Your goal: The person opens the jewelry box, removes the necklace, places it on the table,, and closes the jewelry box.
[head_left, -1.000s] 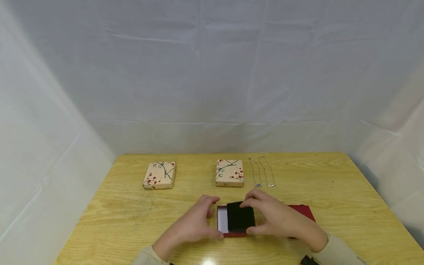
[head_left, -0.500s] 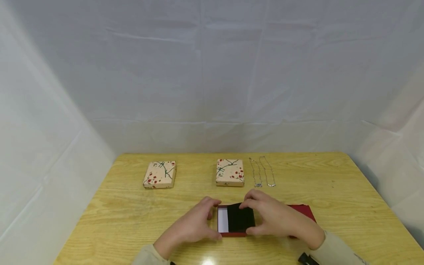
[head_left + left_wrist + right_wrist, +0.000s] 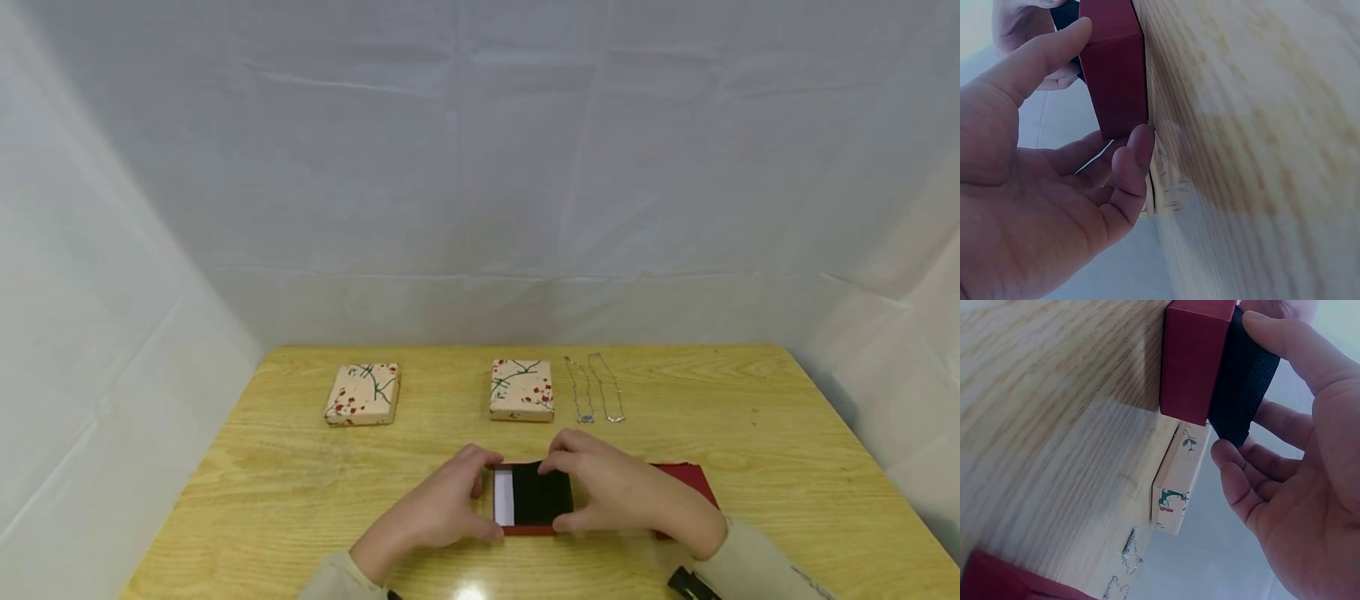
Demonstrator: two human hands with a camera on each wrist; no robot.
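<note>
A small red box sits open-topped on the table, a strip of its white floor showing at the left. My left hand holds the box's left end, thumb at the near corner and fingers at the far one. My right hand pinches a black foam insert by its near and far edges over the box. In the right wrist view the black insert stands tilted, its right end raised above the red wall. The left wrist view shows the thumb on the red box.
A red box lid lies to the right, partly behind the right forearm. Two cream boxes with a blossom print, one at the back left and one at back centre, stand on the wooden table. Two silver chain necklaces lie beside the centre one.
The black insert has shifted slightly left with my right hand, and the white strip has narrowed. My left hand stays at the box's left end, nearly still.
</note>
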